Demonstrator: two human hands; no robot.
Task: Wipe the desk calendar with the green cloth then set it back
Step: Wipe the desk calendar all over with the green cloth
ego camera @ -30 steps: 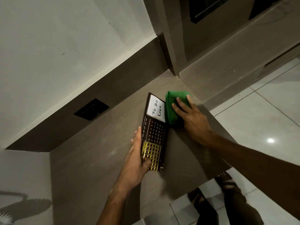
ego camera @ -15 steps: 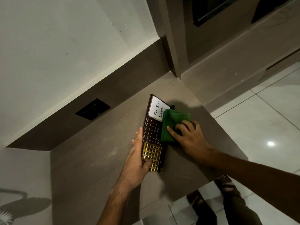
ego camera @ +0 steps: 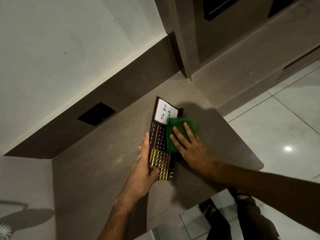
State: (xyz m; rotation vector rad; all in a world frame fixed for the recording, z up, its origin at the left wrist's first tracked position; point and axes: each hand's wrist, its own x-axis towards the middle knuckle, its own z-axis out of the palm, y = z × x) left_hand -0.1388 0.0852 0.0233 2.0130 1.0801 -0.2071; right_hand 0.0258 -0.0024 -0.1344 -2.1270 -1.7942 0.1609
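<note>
Head view: the desk calendar (ego camera: 156, 135) lies on the bench (ego camera: 97, 170), a green cloth (ego camera: 180, 129) pressed onto it.

The cloth hides part of the date grid and the last letters of the white "To Do" card (ego camera: 165, 111). The left hand (ego camera: 144, 172) grips the calendar's near end, thumb on the gold grid (ego camera: 160, 163), fingers along its left edge. The right hand (ego camera: 188, 146) lies flat and open on the cloth, fingers spread.
</note>
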